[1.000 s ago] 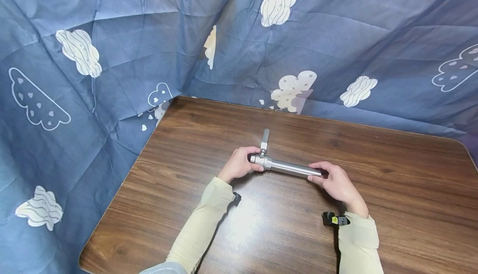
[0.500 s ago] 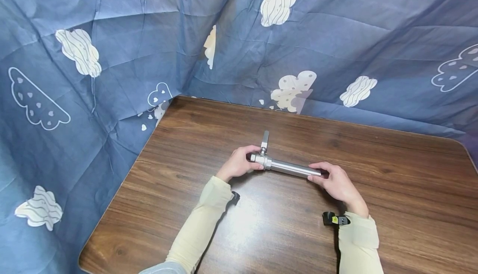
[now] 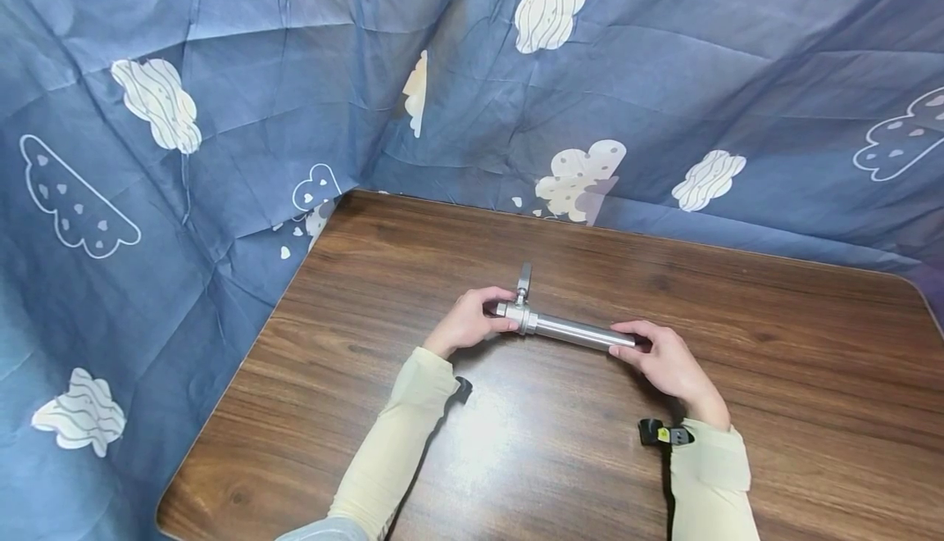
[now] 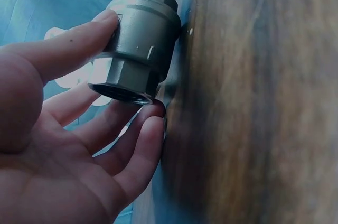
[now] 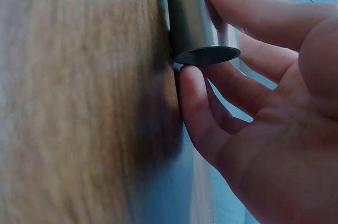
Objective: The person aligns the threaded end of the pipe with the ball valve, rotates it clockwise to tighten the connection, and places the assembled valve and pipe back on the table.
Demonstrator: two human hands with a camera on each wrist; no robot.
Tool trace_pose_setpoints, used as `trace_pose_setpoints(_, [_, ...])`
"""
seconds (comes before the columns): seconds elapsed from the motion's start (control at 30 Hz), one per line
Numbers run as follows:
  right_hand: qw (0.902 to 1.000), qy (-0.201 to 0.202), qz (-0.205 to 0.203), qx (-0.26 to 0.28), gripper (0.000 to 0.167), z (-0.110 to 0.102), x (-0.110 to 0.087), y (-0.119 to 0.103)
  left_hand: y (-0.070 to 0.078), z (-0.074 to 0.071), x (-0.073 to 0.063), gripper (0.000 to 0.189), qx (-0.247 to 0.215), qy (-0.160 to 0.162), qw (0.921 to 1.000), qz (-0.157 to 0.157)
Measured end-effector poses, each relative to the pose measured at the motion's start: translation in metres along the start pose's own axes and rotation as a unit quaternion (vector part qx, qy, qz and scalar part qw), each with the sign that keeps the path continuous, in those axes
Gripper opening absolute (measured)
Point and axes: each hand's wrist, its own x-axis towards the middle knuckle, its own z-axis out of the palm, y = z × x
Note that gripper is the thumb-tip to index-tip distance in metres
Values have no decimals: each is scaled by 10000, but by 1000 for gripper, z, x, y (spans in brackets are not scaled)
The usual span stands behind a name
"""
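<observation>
A silver ball valve [image 3: 518, 316] with a flat lever handle [image 3: 524, 279] is joined to a smooth steel pipe [image 3: 578, 333] that runs off to the right. My left hand [image 3: 469, 320] grips the valve body, thumb on the near side; in the left wrist view the valve's hexagonal open end [image 4: 121, 78] faces the palm. At the other end, my right hand [image 3: 667, 361] holds the pipe between thumb and fingers. The right wrist view shows the hollow pipe end [image 5: 206, 55] close over the wood. The lever points toward the far side of the table.
The brown wood-grain table [image 3: 354, 279] lies under both hands, with a bright glare spot near its front. A blue curtain [image 3: 457, 115] with cloud prints hangs along the table's back and left edges. Both wrists wear black straps [image 3: 664, 433].
The valve's lever has tilted lower and its tip has come slightly nearer. My left hand has shifted a little to the left; the right hand and the pipe stay almost in place.
</observation>
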Motion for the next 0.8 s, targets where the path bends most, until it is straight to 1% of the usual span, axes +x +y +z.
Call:
trace_pose_setpoints(0.27, [9999,13,60,84,37,0,0,0,-1,1,1,47,-30,-37,10000,-37])
trace_pose_setpoints(0.4, [9998,-48,94,139,39,0,1,2,-1,1,1,47,-49,-52,10000,-27])
trace_pose_setpoints(0.57, [9996,-142,166,157,43,-2,2,3,0,0,2,45,35,-73,10000,-19])
trace_pose_setpoints(0.7, [9998,-38,148,132,44,-6,0,4,1,-2,1,42,-13,-12,10000,65])
trace_pose_setpoints(0.8, [9997,141,78,192,44,-8,-3,6,0,-9,-3,40,-98,20,9999,117])
